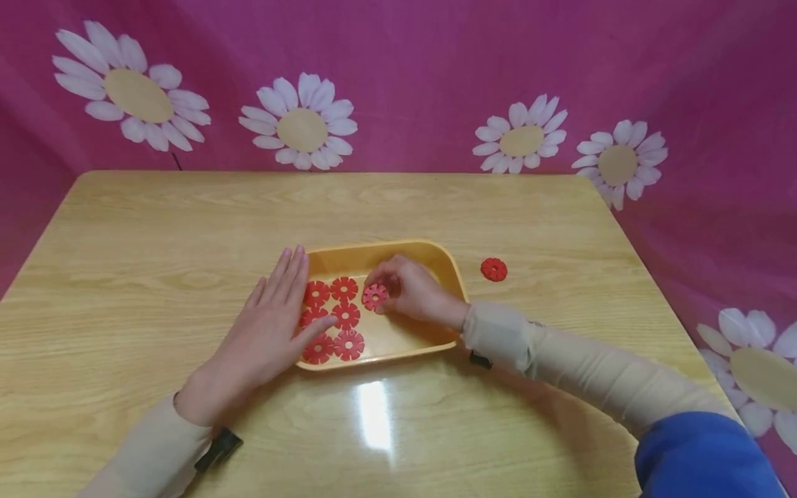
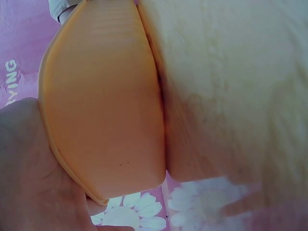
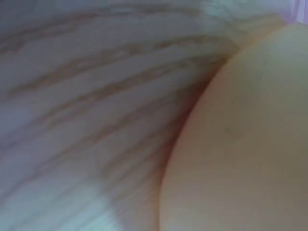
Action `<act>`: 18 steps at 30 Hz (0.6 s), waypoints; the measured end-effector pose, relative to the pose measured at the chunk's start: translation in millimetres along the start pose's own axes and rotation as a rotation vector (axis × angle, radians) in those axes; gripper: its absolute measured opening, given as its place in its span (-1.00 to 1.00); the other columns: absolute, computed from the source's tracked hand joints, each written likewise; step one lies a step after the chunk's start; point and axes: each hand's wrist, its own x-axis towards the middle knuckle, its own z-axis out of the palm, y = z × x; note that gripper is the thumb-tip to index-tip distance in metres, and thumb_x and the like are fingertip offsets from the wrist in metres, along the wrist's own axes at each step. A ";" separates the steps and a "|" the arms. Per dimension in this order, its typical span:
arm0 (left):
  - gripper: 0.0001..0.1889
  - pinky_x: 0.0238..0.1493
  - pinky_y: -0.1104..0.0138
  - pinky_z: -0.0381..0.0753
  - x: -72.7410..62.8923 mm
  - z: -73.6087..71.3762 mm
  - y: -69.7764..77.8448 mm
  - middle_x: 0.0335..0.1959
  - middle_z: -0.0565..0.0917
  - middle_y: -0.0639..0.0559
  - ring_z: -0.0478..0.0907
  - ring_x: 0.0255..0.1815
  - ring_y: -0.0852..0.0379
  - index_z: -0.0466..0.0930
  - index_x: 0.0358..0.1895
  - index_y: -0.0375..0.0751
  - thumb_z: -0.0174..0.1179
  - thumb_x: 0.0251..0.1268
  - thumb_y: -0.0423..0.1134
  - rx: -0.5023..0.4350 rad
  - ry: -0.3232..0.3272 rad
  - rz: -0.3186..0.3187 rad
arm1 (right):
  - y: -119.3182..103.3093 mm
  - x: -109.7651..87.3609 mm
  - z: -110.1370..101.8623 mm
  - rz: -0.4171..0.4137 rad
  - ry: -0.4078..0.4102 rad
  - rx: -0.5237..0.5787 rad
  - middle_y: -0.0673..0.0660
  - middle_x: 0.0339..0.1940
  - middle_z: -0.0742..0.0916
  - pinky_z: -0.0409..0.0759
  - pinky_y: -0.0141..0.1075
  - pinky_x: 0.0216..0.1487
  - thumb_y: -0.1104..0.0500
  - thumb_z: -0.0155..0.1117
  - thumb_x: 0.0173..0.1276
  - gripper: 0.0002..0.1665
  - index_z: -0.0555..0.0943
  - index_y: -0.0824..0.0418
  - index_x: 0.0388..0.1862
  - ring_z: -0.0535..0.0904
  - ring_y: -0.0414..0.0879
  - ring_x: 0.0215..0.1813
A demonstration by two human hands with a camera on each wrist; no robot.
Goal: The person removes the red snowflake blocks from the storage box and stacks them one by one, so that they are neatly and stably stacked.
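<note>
beyond tray [image 1: 342, 259] and wooden table [image 1: 174, 256] hangs flowered cloth [image 1: 414, 76].

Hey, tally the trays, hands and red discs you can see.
Tray: 1
Hands: 2, left hand and right hand
Discs: 8 visible; 6 lying in the tray, 1 held disc, 1 outside disc, possibly a stack
Total: 11 visible

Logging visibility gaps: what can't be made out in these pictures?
Head: parts of left-column red discs, covered by the left hand; left sleeve, cut by bottom edge.
Left wrist: inside of the tray, hidden by its outer wall.
Right wrist: pale curved shape, blurred, cut by right edge.
</note>
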 end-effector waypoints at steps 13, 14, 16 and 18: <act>0.02 0.46 -0.18 -0.10 -1.2 3.0 0.6 0.59 -0.40 -0.01 -0.46 0.58 0.00 -0.35 0.57 -0.23 0.00 0.37 0.30 0.004 0.023 0.018 | 21.1 -38.0 -87.7 0.089 0.269 0.329 0.16 0.03 0.68 0.66 -0.36 -0.22 0.38 0.52 0.08 -0.47 0.65 0.28 0.09 0.63 -0.07 -0.28; 0.02 0.46 -0.18 -0.11 -1.1 2.8 0.3 0.59 -0.40 -0.01 -0.46 0.58 0.01 -0.34 0.57 -0.23 0.00 0.37 0.30 0.002 0.024 0.017 | 30.4 -43.3 -96.3 0.126 0.302 0.321 0.14 0.06 0.68 0.66 -0.39 -0.24 0.35 0.52 0.11 -0.46 0.65 0.26 0.11 0.62 -0.08 -0.29; 0.02 0.46 -0.18 -0.11 -1.1 2.3 -0.1 0.59 -0.40 -0.01 -0.47 0.58 0.02 -0.34 0.57 -0.24 0.00 0.36 0.30 0.001 0.025 0.014 | 50.5 -54.1 -108.2 0.206 0.345 0.286 0.16 0.09 0.67 0.65 -0.42 -0.26 0.29 0.50 0.16 -0.45 0.62 0.24 0.16 0.62 -0.11 -0.30; 0.02 0.46 -0.18 -0.11 -1.2 1.9 -0.5 0.60 -0.38 -0.03 -0.48 0.58 0.03 -0.33 0.57 -0.24 0.01 0.36 0.30 -0.001 0.025 0.011 | 70.2 -63.6 -114.2 0.286 0.357 0.233 0.18 0.11 0.65 0.63 -0.44 -0.27 0.24 0.48 0.20 -0.45 0.60 0.22 0.19 0.60 -0.12 -0.29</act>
